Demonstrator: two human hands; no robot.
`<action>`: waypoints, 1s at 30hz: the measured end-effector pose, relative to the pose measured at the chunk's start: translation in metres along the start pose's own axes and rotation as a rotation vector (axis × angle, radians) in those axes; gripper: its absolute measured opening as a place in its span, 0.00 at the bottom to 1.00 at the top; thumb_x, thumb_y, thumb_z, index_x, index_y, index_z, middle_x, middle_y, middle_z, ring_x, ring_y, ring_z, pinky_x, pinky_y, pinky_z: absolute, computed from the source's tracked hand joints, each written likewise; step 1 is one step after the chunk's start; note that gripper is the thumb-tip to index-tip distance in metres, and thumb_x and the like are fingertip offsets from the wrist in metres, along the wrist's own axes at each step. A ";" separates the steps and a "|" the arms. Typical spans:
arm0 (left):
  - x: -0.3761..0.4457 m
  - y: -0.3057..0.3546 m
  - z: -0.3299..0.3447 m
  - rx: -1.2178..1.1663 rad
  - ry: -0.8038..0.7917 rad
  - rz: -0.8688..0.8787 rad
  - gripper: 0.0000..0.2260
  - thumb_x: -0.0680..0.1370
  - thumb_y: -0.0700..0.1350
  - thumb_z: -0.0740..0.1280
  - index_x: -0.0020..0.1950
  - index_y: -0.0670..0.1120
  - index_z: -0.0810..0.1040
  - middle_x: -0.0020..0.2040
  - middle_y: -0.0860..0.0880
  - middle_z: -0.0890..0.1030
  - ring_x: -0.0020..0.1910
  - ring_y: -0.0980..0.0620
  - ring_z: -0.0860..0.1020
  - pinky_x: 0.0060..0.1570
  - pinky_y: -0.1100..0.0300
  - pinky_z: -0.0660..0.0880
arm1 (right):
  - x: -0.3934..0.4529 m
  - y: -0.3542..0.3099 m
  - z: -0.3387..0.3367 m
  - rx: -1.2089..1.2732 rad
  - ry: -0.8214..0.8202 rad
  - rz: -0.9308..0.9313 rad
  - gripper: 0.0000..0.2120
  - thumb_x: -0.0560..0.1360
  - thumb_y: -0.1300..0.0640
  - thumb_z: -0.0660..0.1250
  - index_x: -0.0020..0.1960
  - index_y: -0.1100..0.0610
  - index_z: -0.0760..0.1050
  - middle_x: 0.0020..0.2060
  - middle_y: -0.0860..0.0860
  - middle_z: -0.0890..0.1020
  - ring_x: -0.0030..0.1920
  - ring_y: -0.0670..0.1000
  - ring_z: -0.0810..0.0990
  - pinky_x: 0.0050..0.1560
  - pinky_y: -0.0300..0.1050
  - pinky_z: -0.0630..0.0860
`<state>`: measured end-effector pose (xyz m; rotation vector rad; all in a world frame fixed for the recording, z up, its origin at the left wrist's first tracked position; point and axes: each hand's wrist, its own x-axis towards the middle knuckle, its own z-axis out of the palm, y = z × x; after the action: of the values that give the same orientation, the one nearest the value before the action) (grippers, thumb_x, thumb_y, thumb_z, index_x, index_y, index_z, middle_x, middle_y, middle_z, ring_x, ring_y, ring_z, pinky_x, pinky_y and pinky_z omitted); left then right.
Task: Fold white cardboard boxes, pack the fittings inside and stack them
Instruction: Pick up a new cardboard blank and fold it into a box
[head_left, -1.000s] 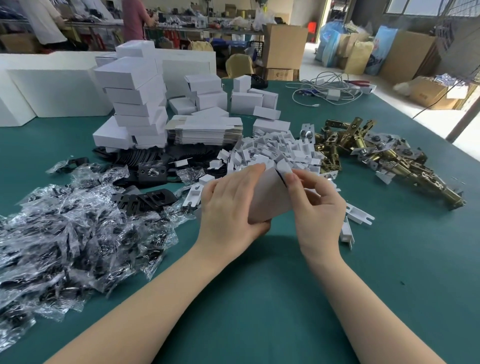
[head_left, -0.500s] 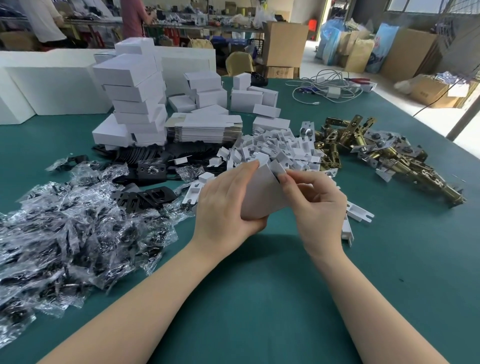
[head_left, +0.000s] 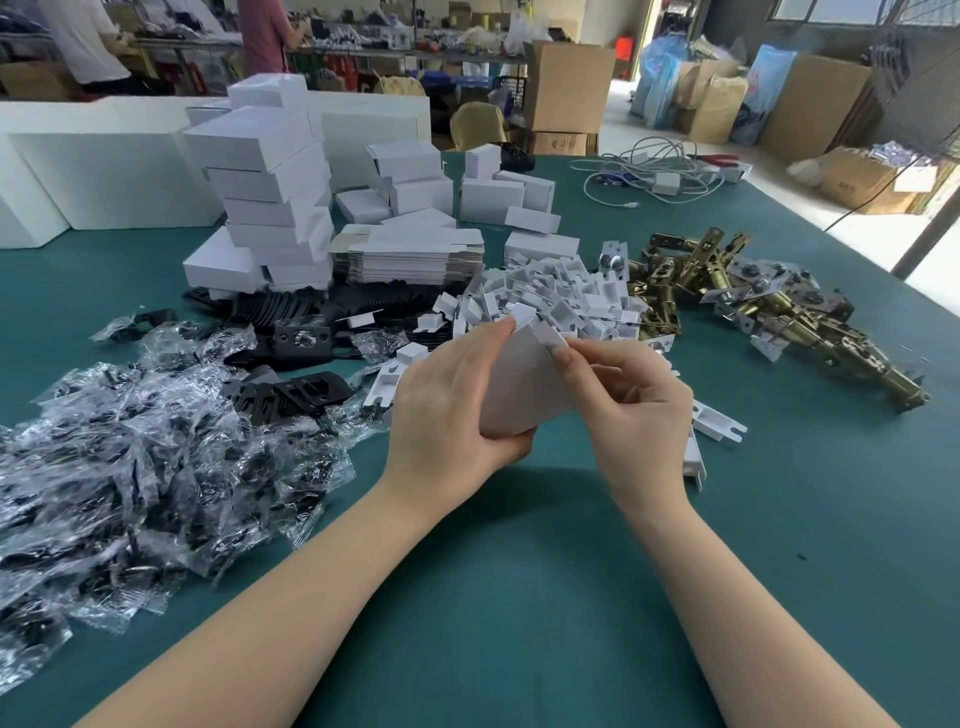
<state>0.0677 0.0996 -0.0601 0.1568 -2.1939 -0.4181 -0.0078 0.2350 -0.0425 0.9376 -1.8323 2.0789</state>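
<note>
Cardboard of one white box (head_left: 524, 387) is gripped just above the green table (head_left: 519, 597) by the left hand (head_left: 447, 410), fingers curled round its body to steady it, while its top flap is pinched by the right hand (head_left: 631, 400), apparently for folding. Finished boxes (head_left: 270, 197), flat blanks (head_left: 410, 254) and brass fittings (head_left: 753, 306) are kept beyond, probably within reach.

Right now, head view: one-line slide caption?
Both hands, left hand and right hand, fold a white cardboard box above the green table.
</note>
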 end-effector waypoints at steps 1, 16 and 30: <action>0.000 0.000 0.001 0.001 0.006 0.003 0.46 0.56 0.48 0.82 0.71 0.48 0.66 0.63 0.46 0.79 0.60 0.51 0.74 0.58 0.55 0.69 | 0.000 0.000 0.000 -0.021 -0.006 -0.020 0.05 0.74 0.59 0.73 0.47 0.51 0.83 0.41 0.51 0.83 0.45 0.54 0.82 0.45 0.43 0.76; 0.003 -0.009 -0.003 -0.055 0.015 -0.090 0.45 0.62 0.47 0.82 0.74 0.40 0.66 0.69 0.42 0.75 0.66 0.46 0.73 0.64 0.53 0.69 | -0.005 0.013 0.002 -0.112 -0.467 -0.048 0.30 0.77 0.66 0.64 0.70 0.38 0.65 0.67 0.39 0.71 0.65 0.42 0.72 0.57 0.35 0.74; -0.005 -0.011 0.000 -0.399 -0.202 0.005 0.40 0.71 0.59 0.72 0.78 0.55 0.57 0.77 0.60 0.59 0.75 0.63 0.60 0.71 0.71 0.58 | 0.023 0.029 -0.021 0.219 -0.033 0.793 0.06 0.79 0.56 0.66 0.44 0.55 0.78 0.33 0.48 0.82 0.31 0.47 0.79 0.31 0.40 0.77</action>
<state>0.0705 0.0908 -0.0677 -0.1128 -2.2545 -0.8899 -0.0482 0.2438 -0.0526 0.2745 -2.2743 2.7515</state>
